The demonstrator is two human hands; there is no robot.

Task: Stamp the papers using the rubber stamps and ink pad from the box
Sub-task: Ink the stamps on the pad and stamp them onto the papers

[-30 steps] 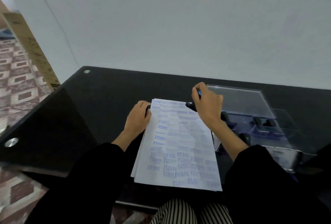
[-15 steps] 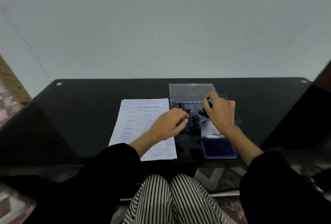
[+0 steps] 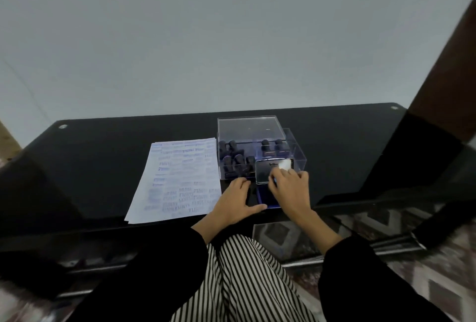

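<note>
A stack of white papers covered in blue stamp prints lies on the black glass table. To its right stands a clear plastic box holding several dark rubber stamps. In front of the box sits the ink pad, its blue base on the table and its metal lid raised. My left hand rests flat on the table, thumb against the pad's base. My right hand is over the pad, fingers curled on the lid's front edge and hiding most of the base.
The box's clear lid stands upright behind it. The table's front edge runs just below my hands. A dark post rises at the right. Patterned floor tiles show through the glass.
The right hand moved from the papers to the box, then down onto the ink pad lid. The left hand left the papers and now rests beside the pad. The head turned right.
</note>
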